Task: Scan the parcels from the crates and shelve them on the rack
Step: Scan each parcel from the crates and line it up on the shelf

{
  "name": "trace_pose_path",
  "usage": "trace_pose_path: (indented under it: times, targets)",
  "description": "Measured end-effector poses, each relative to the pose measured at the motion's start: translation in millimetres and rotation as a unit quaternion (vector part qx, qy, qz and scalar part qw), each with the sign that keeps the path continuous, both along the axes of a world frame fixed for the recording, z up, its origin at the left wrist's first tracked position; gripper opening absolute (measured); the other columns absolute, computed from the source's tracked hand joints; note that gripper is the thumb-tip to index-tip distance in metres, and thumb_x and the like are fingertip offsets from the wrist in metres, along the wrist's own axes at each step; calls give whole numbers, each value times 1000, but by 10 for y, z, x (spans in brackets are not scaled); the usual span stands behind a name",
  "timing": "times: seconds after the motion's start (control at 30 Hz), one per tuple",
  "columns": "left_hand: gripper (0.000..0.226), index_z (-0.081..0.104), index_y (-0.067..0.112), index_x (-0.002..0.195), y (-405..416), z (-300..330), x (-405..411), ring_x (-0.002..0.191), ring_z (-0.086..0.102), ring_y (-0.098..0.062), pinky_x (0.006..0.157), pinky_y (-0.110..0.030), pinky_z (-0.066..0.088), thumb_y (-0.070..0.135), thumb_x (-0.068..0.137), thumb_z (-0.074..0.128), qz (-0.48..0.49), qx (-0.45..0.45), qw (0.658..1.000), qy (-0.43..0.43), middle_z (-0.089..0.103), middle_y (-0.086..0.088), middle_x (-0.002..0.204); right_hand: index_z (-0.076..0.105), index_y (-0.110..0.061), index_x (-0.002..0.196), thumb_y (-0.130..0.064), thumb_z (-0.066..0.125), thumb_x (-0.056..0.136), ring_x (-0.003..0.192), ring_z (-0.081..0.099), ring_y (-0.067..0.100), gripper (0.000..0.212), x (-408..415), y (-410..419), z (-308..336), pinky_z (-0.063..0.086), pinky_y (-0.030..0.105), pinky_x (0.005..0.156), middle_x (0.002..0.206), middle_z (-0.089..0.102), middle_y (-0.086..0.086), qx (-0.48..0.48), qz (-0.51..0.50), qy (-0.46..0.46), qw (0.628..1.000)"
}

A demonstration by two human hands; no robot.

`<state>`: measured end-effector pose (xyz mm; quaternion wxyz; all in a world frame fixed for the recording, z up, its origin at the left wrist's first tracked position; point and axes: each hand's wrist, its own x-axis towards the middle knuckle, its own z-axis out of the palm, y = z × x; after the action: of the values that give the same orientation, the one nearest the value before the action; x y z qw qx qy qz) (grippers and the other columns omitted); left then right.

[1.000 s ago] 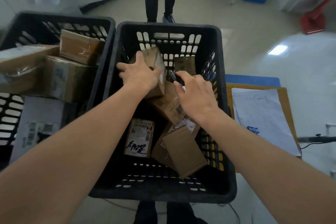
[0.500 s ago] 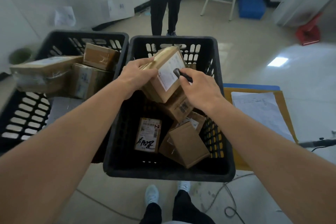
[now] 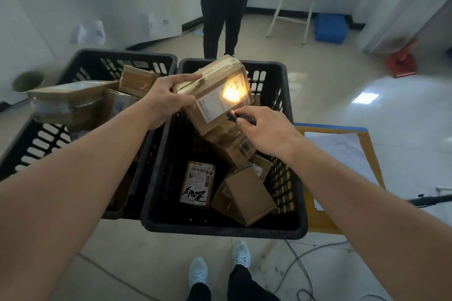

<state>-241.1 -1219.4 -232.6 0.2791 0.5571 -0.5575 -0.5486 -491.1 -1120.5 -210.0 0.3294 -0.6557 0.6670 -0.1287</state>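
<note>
1. Head view: left hand grasps a parcel above the right crate.
2. Right hand, at the parcel's 4 o'clock, grips a scanner; its glow hits the label.
3. Left crate at 9 o'clock holds more boxes.

Both bare arms reach forward. The left hand has thumb and fingers curled in a grip round a box's edge; the right hand, knuckles up, pinches a small scanner at its fingertips.
</note>
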Motion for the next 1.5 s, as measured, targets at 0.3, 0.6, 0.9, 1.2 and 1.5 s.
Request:
trace_pose_path:
  times: [0.3,0.6,0.9,1.2,1.5]
  targets:
    - [68,75,49,125,-82,-72,-25,133,55,-36,104,-45,58,-2,80,79,-8,20,999,25,44,-7,147,59,-39,146,-43,50,109,95,66,11,38,-95,-11,108,50,21,69,130,67,-4,22,15,19,999]
    - [68,77,45,123,-103,-30,-69,131,56,-36,103,-45,59,-7,79,77,-3,8,999,43,46,-10,146,61,-34,144,-41,49,111,87,66,11,36,-161,37,321,51,21,64,112,65,-9,62,17,15,998]
    - [67,79,41,121,-61,130,-58,129,58,-35,99,-43,61,-12,80,77,-1,-2,998,56,45,-9,143,60,-31,145,-38,48,112,78,55,8,36,-173,109,484,40,18,58,96,57,-13,81,16,29,996]
    - [86,70,43,134,20,115,-106,126,59,-29,99,-40,60,-18,75,77,-12,-19,998,52,52,-4,137,62,-40,138,-46,47,110,89,62,15,32,-141,225,578,65,36,70,98,58,-9,114,1,18,993]
    - [120,42,42,158,-33,-40,-135,132,53,-39,103,-53,58,-16,62,84,-22,6,1000,-9,42,-6,149,60,-42,138,-46,46,110,84,60,14,32,-228,292,624,62,34,66,98,54,-11,113,-18,17,993]
